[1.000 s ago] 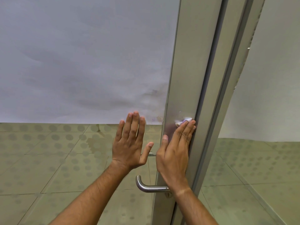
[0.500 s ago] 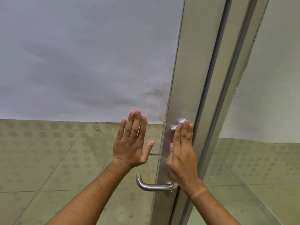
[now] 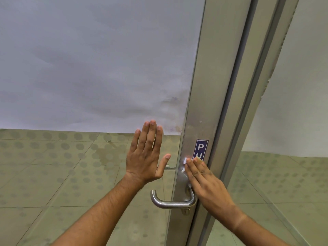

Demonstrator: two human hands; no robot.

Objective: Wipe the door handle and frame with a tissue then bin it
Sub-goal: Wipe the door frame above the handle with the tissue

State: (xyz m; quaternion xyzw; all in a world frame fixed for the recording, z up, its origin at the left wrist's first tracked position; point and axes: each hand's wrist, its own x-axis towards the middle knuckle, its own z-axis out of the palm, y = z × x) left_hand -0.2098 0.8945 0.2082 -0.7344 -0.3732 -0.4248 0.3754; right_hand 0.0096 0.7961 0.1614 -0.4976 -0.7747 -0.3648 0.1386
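white tissue [image 3: 185, 161] pressed under flat right hand [image 3: 207, 181] on frame [image 3: 200, 121]; left hand [image 3: 145, 155] splayed.

both forearms [image 3: 99, 210] bare, seemingly no sleeves or jewellery.

The right hand [image 3: 207, 183] hides most of the tissue [image 3: 185, 161] (and the blue sticker's [image 3: 201, 150] lower letters).

The left hand [image 3: 144, 155] is raised flat, fingers straight and together, thumb spread, up and left of the door handle [image 3: 173, 201]. The right hand [image 3: 206, 181] lies just above the handle's right end, straight fingers pressing forward; both forearms reach up from below.
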